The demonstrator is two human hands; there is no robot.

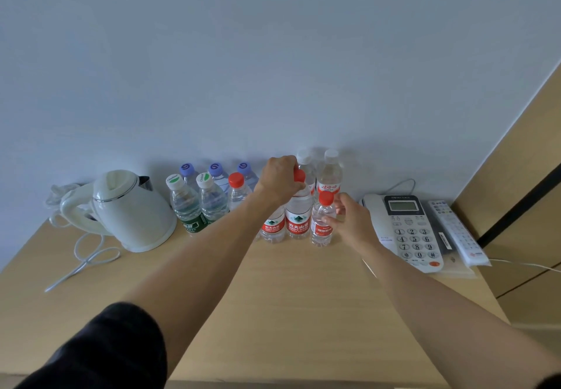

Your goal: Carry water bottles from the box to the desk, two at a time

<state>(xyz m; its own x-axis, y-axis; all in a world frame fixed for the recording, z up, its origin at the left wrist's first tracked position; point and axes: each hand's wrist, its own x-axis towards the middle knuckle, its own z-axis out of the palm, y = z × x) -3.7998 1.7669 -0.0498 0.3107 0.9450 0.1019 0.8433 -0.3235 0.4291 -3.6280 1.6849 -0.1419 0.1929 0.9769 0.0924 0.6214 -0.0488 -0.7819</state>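
Spreading wide toward the viewer, the desk is left bare from its near edge up to the bottles. The white kettle is placed at the left, the telephone at the right, near the edge. The tall red-capped bottle is gripped at its cap by the left hand. The small red-capped bottle, standing just beside it, is held by the right hand, fingers curled around its body.

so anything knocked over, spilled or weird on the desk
Nothing stands out. Every bottle in view stands upright and capped on the desk, with no water spilled. The left hand grips a red-capped bottle by its top; the right hand holds a smaller bottle.
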